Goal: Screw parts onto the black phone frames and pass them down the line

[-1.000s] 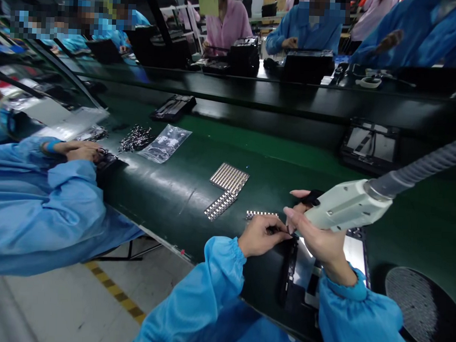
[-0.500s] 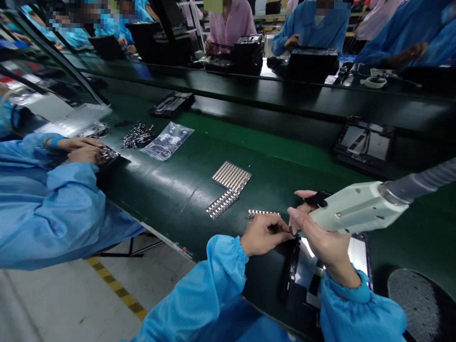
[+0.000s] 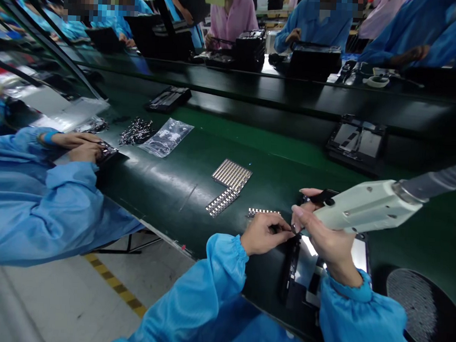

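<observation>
R hand (image 3: 325, 239) is gripping pale-green tool (image 3: 372, 206), wrapped round it. L hand (image 3: 262, 235) is pinching, thumb & forefinger almost meeting by far L corner of dark-framed unit (image 3: 305, 266); can't tell what's btwn them. Unit's lying nr worktop's (image 3: 160, 188) front edge, R sleeve (image 3: 357, 312) partly covering it. Short strip (image 3: 263, 212) is lying just beyond L hand, round pad (image 3: 412, 302) R of unit.

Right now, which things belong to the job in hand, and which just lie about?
Seemingly in use:
pale green plastic tool, in the right hand
flat black device with silver panels, below that hand

Seemingly just lying about:
clear plastic bag
heap of dark parts
</observation>
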`<state>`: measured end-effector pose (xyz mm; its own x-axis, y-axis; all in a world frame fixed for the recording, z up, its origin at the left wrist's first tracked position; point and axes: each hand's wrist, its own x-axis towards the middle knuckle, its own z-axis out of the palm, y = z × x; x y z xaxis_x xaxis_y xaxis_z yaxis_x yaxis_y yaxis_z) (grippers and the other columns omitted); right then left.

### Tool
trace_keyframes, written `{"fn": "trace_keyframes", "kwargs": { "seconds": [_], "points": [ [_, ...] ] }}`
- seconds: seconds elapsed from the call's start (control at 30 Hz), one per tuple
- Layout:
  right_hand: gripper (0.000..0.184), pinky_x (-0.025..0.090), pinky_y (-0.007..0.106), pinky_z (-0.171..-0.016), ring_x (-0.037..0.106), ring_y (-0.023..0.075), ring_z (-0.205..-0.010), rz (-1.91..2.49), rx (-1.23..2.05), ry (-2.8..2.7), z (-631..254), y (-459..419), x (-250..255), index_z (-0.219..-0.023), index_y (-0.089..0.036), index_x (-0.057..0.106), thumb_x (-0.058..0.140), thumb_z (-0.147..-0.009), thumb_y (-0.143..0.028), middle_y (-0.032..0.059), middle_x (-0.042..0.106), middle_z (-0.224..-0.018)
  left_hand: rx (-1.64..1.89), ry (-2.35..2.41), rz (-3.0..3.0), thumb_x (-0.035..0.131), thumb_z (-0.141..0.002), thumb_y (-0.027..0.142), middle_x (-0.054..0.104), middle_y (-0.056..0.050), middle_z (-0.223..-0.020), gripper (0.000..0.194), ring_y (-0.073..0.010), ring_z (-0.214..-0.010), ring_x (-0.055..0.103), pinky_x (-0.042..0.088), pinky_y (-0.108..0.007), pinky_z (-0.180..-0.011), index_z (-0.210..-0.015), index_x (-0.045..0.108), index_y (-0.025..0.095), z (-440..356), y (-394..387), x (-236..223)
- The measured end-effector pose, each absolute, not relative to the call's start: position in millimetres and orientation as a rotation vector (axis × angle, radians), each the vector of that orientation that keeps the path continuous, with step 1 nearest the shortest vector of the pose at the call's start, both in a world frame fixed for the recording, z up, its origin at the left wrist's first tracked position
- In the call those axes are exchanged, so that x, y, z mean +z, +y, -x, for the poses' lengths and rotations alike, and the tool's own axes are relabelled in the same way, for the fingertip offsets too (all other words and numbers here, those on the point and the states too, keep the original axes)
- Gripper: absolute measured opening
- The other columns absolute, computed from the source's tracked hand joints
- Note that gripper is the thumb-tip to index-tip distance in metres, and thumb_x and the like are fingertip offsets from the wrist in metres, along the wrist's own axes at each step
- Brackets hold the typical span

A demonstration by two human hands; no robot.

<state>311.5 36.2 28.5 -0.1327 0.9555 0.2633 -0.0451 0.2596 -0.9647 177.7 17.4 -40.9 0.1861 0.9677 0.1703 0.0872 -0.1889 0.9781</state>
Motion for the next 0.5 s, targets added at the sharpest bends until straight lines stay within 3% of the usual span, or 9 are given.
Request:
{"fn": "trace_keyframes", "kwargs": {
  "seconds": [0.1,0.23,0.37,0.5],
  "points": [
    [0.027,0.049,0.031,-0.056,0.057,0.0159,-0.05,0.936,1.129,-1.406,-312,35,29,-0.109,-0.025,0.058,0.071,-0.086,-0.025,-0.0061,0.059,-0.058,1.137,1.058,-1.481,0.072,-0.074,0.023,0.065,-0.002,-0.069,0.01,-0.0087,-0.059,0.054,0.042,-0.019,-0.056,-0.073,0.073,0.013,-177,17,-38],
    [0.024,0.05,0.033,-0.057,0.058,0.0163,-0.049,0.937,1.047,-1.426,-315,42,35,-0.106,-0.023,0.059,0.071,-0.085,-0.023,-0.0057,0.06,-0.056,1.113,1.115,-1.389,0.08,-0.069,0.033,0.069,-0.005,-0.08,0.026,-0.0107,-0.063,0.059,0.045,-0.019,-0.054,-0.086,0.076,0.014,-171,20,-33],
    [0.027,0.048,0.032,-0.05,0.055,0.016,-0.043,0.93,0.947,-1.347,-317,60,39,-0.101,-0.019,0.061,0.075,-0.078,-0.019,-0.0054,0.058,-0.052,1.152,1.244,-1.324,0.073,-0.076,0.035,0.07,-0.01,-0.098,0.035,-0.016,-0.08,0.066,0.051,-0.02,-0.058,-0.103,0.073,0.013,-162,26,-37],
    [0.026,0.047,0.032,-0.046,0.053,0.0163,-0.04,0.935,0.971,-1.326,-316,70,34,-0.097,-0.017,0.062,0.076,-0.075,-0.02,-0.0058,0.056,-0.048,1.249,1.385,-1.163,0.063,-0.084,0.035,0.07,-0.01,-0.095,0.031,-0.0157,-0.075,0.069,0.057,-0.022,-0.058,-0.1,0.073,0.011,-153,32,-51]
  ]
}}
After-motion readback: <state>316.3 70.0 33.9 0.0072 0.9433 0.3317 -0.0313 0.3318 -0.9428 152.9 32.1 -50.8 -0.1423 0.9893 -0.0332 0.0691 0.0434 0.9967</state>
